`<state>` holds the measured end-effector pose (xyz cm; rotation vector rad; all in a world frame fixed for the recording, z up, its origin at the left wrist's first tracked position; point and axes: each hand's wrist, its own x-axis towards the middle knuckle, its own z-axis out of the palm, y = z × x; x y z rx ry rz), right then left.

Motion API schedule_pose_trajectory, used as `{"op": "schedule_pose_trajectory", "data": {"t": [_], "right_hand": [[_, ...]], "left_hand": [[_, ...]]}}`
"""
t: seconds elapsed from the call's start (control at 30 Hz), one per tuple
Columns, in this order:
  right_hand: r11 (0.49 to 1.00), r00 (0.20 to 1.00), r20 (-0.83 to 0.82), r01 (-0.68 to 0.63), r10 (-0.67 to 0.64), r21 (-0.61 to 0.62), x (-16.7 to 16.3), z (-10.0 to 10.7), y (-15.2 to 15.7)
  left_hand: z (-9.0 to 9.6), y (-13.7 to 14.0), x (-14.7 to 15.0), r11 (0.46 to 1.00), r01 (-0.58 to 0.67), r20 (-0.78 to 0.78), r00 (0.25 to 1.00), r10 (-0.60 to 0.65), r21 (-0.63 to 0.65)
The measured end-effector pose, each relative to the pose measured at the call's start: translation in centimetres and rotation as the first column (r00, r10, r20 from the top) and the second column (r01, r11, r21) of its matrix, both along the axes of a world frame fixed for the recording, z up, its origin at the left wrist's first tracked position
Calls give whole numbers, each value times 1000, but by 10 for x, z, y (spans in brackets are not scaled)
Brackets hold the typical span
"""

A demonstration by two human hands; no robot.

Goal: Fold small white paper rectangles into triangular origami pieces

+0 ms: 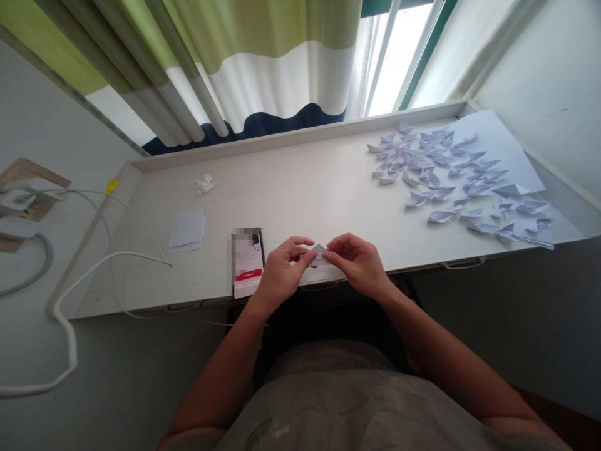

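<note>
A small piece of folded white paper [320, 252] with a pointed top is pinched between both hands at the desk's front edge. My left hand [285, 266] grips its left side between thumb and fingers. On the right side, my right hand [357, 262] holds it the same way. The fingertips behind the paper are partly hidden. Many folded paper boats [422, 160] lie spread over the right part of the desk. A stack of white paper slips [188, 230] rests on the left part.
A phone [248, 266] with a lit screen lies just left of my left hand. Crumpled white paper [205, 184] sits farther back. White cables [70, 338] run across the desk's left end. A large white sheet [504, 147] lies by the right wall. Curtains [282, 69] hang behind the desk [300, 181].
</note>
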<state>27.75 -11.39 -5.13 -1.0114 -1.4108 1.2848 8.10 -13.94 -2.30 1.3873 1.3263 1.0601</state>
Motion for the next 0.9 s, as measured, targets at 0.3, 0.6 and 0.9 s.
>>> {"op": "schedule_pose_trajectory", "data": {"t": [0.3,0.6,0.9], "right_hand": [[999,1000,-1,-22,22,-37,-1,4,1],[990,994,-95,-73,61,-124,-1,6,2],[971,990,-23,-141,139,-194,6,7,-2]], "left_hand": [[-1,5,1,986,60,199,980,-28,-156],[1,10,-1,982,28,231,973,16,-187],[5,10,-8,968,123,192,978,-80,-221]]}}
